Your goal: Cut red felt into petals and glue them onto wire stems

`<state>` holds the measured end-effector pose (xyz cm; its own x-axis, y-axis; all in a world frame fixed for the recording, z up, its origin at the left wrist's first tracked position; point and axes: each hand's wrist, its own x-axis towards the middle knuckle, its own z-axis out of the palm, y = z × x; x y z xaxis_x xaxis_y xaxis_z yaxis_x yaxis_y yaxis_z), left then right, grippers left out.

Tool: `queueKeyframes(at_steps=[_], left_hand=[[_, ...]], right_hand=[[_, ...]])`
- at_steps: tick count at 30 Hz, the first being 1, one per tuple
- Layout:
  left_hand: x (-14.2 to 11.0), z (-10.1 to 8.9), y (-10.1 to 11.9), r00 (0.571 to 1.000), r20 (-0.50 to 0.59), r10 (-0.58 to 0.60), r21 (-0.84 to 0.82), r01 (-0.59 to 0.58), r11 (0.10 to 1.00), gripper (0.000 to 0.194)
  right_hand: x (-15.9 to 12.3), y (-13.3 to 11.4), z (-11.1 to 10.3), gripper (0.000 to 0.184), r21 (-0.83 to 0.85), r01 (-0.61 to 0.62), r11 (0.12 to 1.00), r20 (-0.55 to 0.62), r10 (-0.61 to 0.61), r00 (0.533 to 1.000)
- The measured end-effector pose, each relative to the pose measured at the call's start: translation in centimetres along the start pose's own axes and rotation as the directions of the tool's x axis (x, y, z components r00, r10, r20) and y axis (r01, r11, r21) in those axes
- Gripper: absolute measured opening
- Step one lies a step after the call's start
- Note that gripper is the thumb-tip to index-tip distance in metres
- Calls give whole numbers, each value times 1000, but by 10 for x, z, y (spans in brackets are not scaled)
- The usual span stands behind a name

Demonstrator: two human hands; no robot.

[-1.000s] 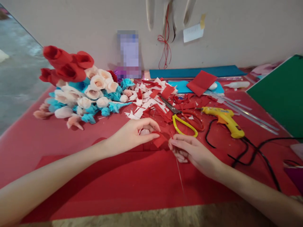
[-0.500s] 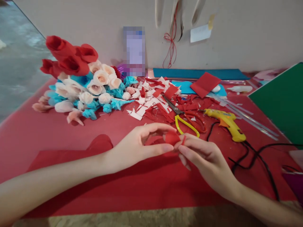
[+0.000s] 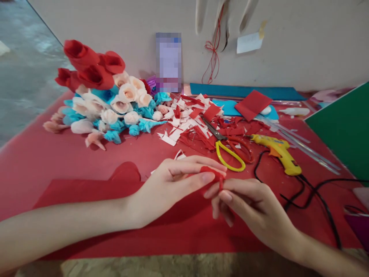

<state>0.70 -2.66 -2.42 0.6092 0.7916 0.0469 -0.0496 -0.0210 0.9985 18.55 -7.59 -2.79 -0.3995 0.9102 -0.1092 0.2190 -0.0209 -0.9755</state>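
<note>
Low over the red-covered table, my two hands meet at a small piece of red crepe paper [image 3: 211, 171]. My left hand [image 3: 175, 184] pinches it between thumb and fingers, with part of it hidden behind the thumb. A thin red paper roll [image 3: 221, 184] stands upright between the thumb and forefinger of my right hand [image 3: 245, 204], against the end of the piece. Whether the roll and the piece are joined I cannot tell. Beneath my hands lies a large sheet of red paper [image 3: 121, 246]. Just beyond my fingertips are scissors [image 3: 230, 154] with yellow and red handles.
Paper flowers [image 3: 109, 104] in red, white, pink and blue are heaped at the left. Behind my hands lies a pile of red and white paper scraps [image 3: 184, 119]. A yellow glue gun [image 3: 276, 152] with a black cord [image 3: 319, 196] lies right, near clear glue sticks [image 3: 311, 150].
My left fingers have closed in on the red paper piece, which was more open before. Both hands sit slightly lower in view, and white scraps now show behind the left hand.
</note>
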Motion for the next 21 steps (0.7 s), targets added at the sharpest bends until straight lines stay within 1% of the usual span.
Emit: queueKeyframes(at_steps=[2,4,9,13,17,19,21], left_hand=[[-3,1,0,1000,11,-25,-60,26,998,18],[-6,3,1,998,17,-54,-98,55,994,17],[-9,4,0,997,1,-71,-163,70,984,14],[-8,5,-3,997,-4,-76,-156,74,985,12],[-7,5,-4,996,-48,-75,-192,65,979,11],[-8,5,-4,993,-84,-81,-230,60,971,12],[-9,5,-4,991,-103,-87,-260,58,964,13]], right_hand=[[1,-2,0,33,-38,4,999,-17,-5,1000],[2,-2,1,34,-48,3,999,-31,-5,1000],[1,-1,4,29,21,-3,1000,-18,3,1000],[1,-2,7,27,75,-25,997,-4,26,1000],[1,-4,7,20,94,-22,995,6,22,1000],[1,-4,8,15,70,-11,997,2,11,1000],[0,-3,8,13,40,0,999,-8,0,1000]])
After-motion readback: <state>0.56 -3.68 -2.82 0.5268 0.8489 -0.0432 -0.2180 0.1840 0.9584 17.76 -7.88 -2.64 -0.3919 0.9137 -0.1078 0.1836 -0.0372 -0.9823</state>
